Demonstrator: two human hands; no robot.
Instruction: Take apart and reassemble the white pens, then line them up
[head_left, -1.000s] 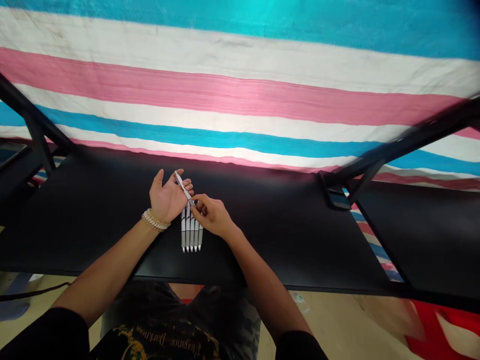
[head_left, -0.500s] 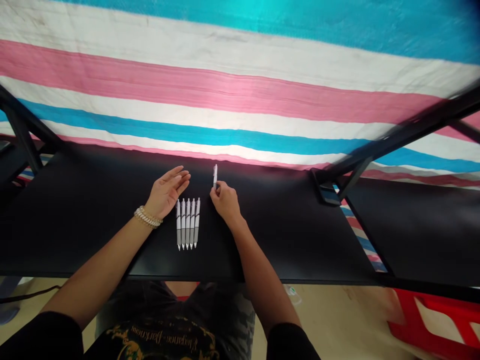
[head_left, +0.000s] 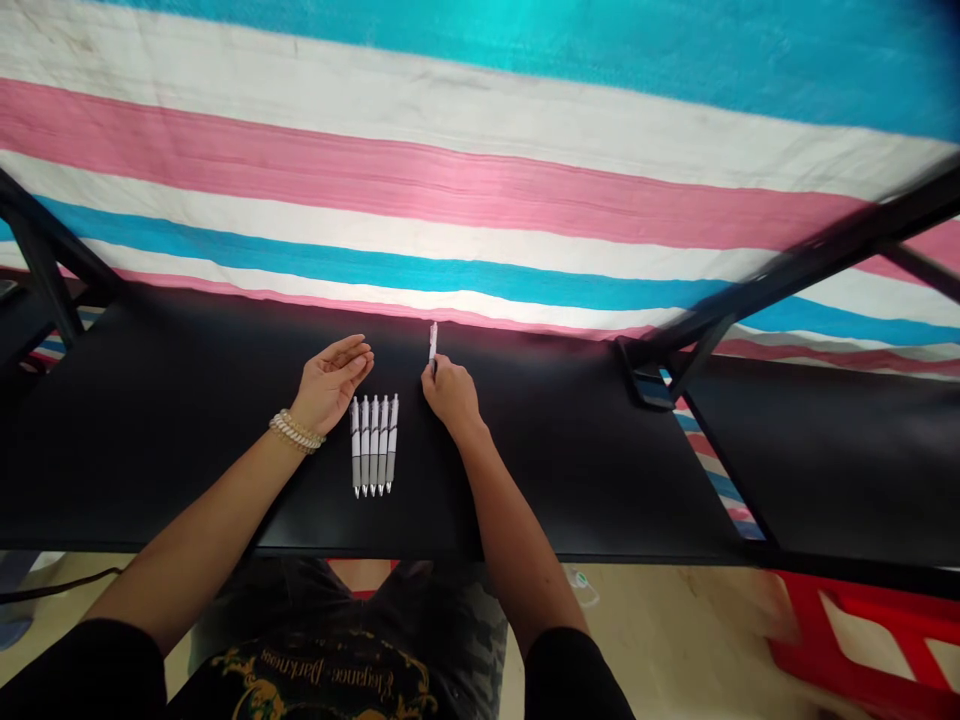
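Observation:
Several white pens with grey grips [head_left: 374,445] lie side by side on the black table [head_left: 585,450], their silver tips toward my body. Beside their upper left end is my left hand [head_left: 330,385], palm turned inward and fingers extended, with nothing in it. My right hand [head_left: 451,392] pinches the lower end of another white pen [head_left: 433,340], which points away from me. That pen is up and to the right of the row; its grip is mostly hidden by my fingers.
A striped blue, white and pink sheet [head_left: 450,190] hangs behind the table. Black metal frame legs [head_left: 675,360] stand at the right, others at the left. Below the table's front edge at the lower right is a red plastic object [head_left: 825,640].
My right hand has moved slightly away from me with its pen. The fingers of my left hand have drawn closer together.

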